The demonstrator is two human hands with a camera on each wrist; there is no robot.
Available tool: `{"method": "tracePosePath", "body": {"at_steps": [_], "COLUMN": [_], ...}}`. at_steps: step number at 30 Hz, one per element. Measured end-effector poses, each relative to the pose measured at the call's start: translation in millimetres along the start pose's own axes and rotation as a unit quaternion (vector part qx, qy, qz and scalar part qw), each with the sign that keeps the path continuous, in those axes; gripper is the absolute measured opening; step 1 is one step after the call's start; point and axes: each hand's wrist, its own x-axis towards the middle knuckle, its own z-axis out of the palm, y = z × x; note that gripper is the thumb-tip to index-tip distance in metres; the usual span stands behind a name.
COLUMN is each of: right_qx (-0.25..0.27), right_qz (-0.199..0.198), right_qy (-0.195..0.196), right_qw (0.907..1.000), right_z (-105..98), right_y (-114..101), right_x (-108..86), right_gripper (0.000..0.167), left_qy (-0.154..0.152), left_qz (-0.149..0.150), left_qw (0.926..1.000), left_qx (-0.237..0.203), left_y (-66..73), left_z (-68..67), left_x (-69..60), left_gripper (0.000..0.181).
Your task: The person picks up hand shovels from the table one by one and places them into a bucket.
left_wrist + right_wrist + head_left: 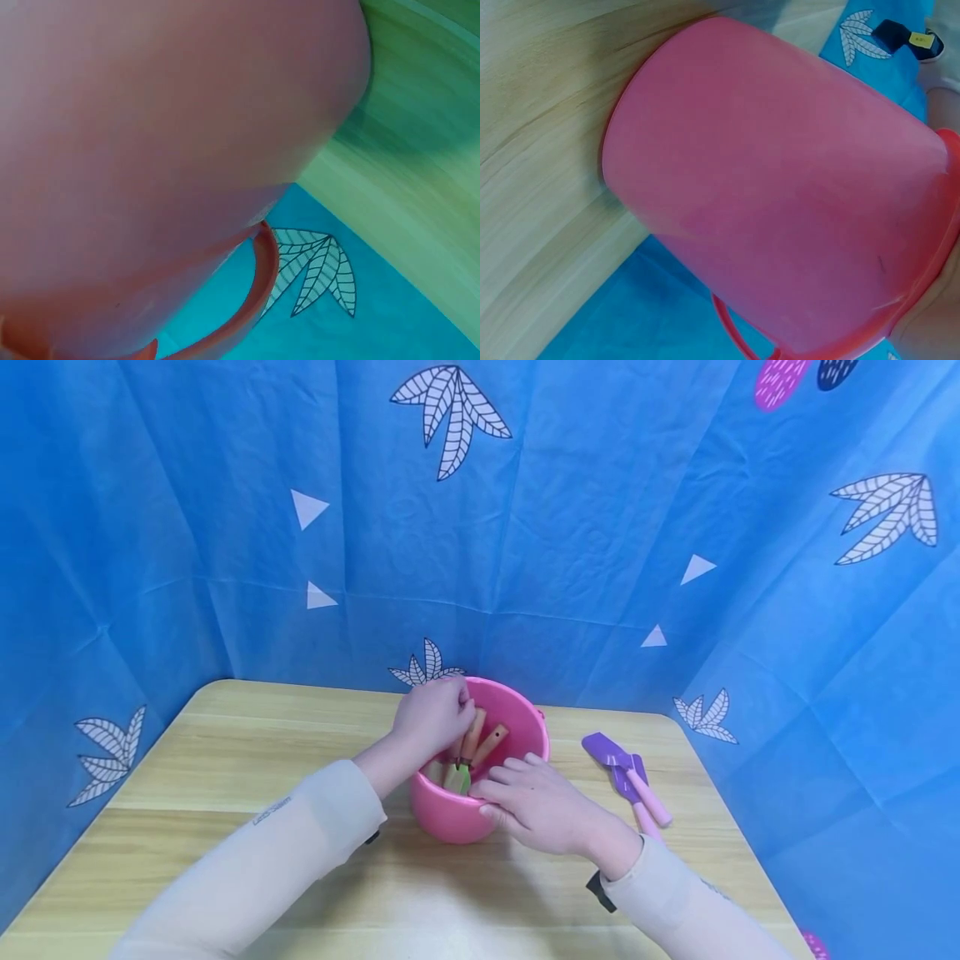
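Observation:
A pink bucket [453,817] stands on the table, tilted slightly in the head view, its outer wall filling much of both wrist views. My left hand [435,714] grips its left rim, fingers curled over the edge. At the near right rim my right hand [543,806] holds on, with the fingers inside and the thumb outside. Inside the bucket lie several utensils with wooden handles [491,745]; one shows a green head [460,779]. The left fingertips are partly hidden. The bucket's curved handle [264,274] hangs off its side in the left wrist view.
On the wooden table [300,727], right of the bucket, lie purple utensils [606,750] with pink handles [651,797], crossing one another. A blue patterned curtain [525,527] encloses the table at the back and sides.

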Motion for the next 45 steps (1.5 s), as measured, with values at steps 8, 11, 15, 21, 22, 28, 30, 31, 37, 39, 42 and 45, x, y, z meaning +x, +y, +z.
{"method": "tracePosePath", "body": {"at_steps": [8,11,15,21,22,28,30,31,37,39,42,45], "right_qx": [0.009,0.010,0.011,0.006,0.005,0.002,0.001,0.001,0.009,0.009,0.009,0.010], "right_qz": [0.007,0.008,0.007,0.003,0.003,0.000,0.000,0.000,0.002,0.003,0.003,0.003], "right_qy": [-0.004,-0.006,-0.004,0.000,0.000,-0.002,-0.002,-0.002,-0.001,-0.001,-0.001,0.001], "right_qw": [0.9999,0.9999,0.9999,1.0000,1.0000,1.0000,1.0000,1.0000,1.0000,1.0000,1.0000,0.9999], "right_z": [2,2,2,2,2,3,2,2,2,3,3,3], "right_y": [1,1,1,2,2,3,2,2,3,3,2,1], "right_x": [-1.2,-1.2,-1.2,-1.7,-1.7,-1.7,-1.7,-1.6,-1.7,-1.8,-1.4,-1.1], "right_gripper": [0.028,0.027,0.027,0.025,0.025,0.031,0.032,0.031,0.026,0.027,0.029,0.027], "left_qy": [0.012,0.012,0.010,0.009,0.010,0.014,0.014,0.014,0.022,0.026,0.030,0.034], "left_qz": [0.034,0.052,0.074,0.134,0.148,0.195,0.201,0.203,0.234,0.244,0.257,0.272], "left_qw": [0.9993,0.9985,0.9971,0.9908,0.9889,0.9806,0.9794,0.9789,0.9718,0.9692,0.9656,0.9613], "left_qx": [-0.002,-0.008,-0.015,-0.014,-0.013,0.005,0.013,0.016,0.023,0.025,0.029,0.029], "left_y": [-4.6,-9.0,-14.7,-19.4,-19.9,-26.4,-30.0,-31.7,-41.0,-43.3,-46.4,-48.6], "left_z": [-9.6,-15.5,-22.0,-23.8,-23.1,-17.5,-15.5,-14.5,-8.4,-6.4,-4.4,-3.4], "left_x": [-17.2,-25.3,-37.1,-56.5,-59.3,-71.0,-73.1,-74.1,-82.2,-85.6,-89.4,-91.2], "left_gripper": [0.016,0.016,0.017,0.022,0.023,0.026,0.026,0.026,0.018,0.016,0.016,0.017]}}
